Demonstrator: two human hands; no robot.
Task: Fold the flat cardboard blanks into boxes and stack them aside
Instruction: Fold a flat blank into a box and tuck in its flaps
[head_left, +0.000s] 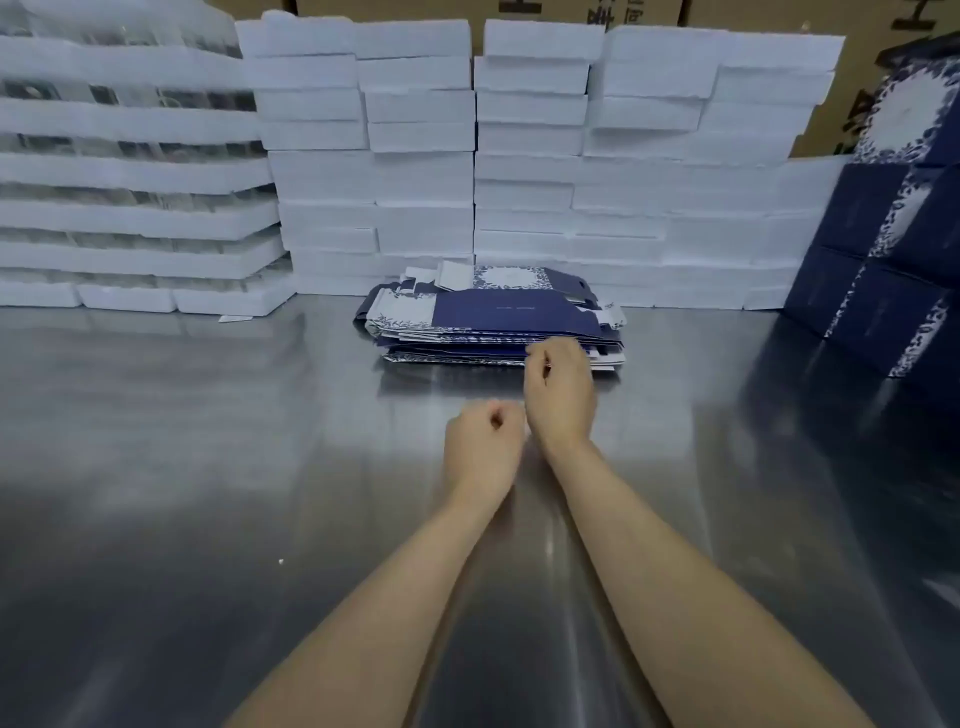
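Note:
A pile of flat dark-blue cardboard blanks (493, 322) with white floral print lies on the steel table (208, 467), against the white stacks behind it. My right hand (560, 392) hovers at the pile's front edge with its fingers curled; I see nothing held in it. Just nearer and to the left, my left hand (483, 447) is curled into a loose fist above the table and holds nothing. Folded dark-blue boxes (883, 291) stand stacked at the right edge.
Tall stacks of white trays (571, 171) line the back of the table. More white stacks with clear lids (130, 171) fill the left back. Brown cartons (872, 31) stand behind them.

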